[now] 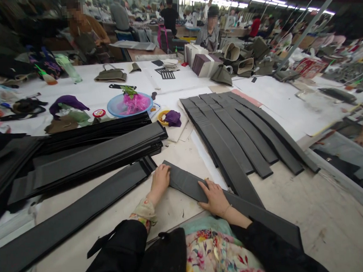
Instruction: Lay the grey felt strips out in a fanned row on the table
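Long dark-grey strip (185,184) — lying flat; gently curved

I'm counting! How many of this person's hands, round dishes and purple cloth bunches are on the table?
Hands: 2 (left hand, right hand)
Round dishes: 2 (blue dish, yellow dish)
Purple cloth bunches: 2 (far-left purple cloth, purple cloth on the yellow dish)
Total: 6

Black sleeves (121,248), floral blouse (214,254) beneath, thin bracelet (226,210) on right wrist (233,215).
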The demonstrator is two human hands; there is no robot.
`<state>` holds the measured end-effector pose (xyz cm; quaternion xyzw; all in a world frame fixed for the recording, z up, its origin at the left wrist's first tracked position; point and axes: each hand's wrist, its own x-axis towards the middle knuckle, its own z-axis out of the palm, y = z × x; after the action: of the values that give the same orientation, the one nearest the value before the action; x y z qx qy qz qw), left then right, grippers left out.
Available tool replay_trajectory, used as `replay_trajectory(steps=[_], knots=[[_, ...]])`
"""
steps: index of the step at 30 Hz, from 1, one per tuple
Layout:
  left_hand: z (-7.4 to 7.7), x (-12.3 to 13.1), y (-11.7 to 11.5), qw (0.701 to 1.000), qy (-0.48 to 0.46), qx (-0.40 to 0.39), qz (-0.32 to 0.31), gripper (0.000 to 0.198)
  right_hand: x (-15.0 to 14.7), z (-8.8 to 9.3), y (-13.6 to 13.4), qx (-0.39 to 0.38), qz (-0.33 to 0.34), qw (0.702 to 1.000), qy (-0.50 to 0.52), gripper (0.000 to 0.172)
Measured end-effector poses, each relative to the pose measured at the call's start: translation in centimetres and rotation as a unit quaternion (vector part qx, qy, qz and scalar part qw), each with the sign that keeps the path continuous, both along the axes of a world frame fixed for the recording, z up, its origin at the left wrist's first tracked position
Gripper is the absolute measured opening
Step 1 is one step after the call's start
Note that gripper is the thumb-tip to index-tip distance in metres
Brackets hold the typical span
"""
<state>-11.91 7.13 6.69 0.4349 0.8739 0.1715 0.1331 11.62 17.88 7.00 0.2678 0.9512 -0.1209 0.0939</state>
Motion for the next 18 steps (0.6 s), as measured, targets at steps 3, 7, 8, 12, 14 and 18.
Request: replay_trajectory(steps=[3,7,8,12,14,18], knots=[[-0.2,2.4,-1.5,0.987,-0.041,0.052,-0.149,0.03,0.1,0.0,0.0,-0.001,0.001,1.0,0.002,0.079],[-1.3,4.4,-2.9,0.974,-0.042,0.08,-0.209,0.024,0.1,0.0,-0.1,-0.002,0.002,1.0,0.008,0.079],[-1.5,4.6,-3.1,0.977,-0.031,0.071,-0.197,0.023,0.1,-0.1,-0.1,-0.004,0.002,1.0,0.007,0.08],[-0.9,4.3,-4.4,0.982,-0.012,0.014,-0.189,0.026,0.0,-0.1,0.0,-0.021,-0.005,1.0,0.009,0.082],[-0.4,4.4,-5.9,0.978,-0.037,-0.019,-0.204,0.027,0.0,0.0,0.1,-0.03,-0.011,0.999,0.012,0.084],[-0.6,5.2,-8.8,0.946,-0.165,-0.112,-0.256,0.037,0.3,0.3,0.2,-0.053,-0.019,0.998,0.031,0.088]])
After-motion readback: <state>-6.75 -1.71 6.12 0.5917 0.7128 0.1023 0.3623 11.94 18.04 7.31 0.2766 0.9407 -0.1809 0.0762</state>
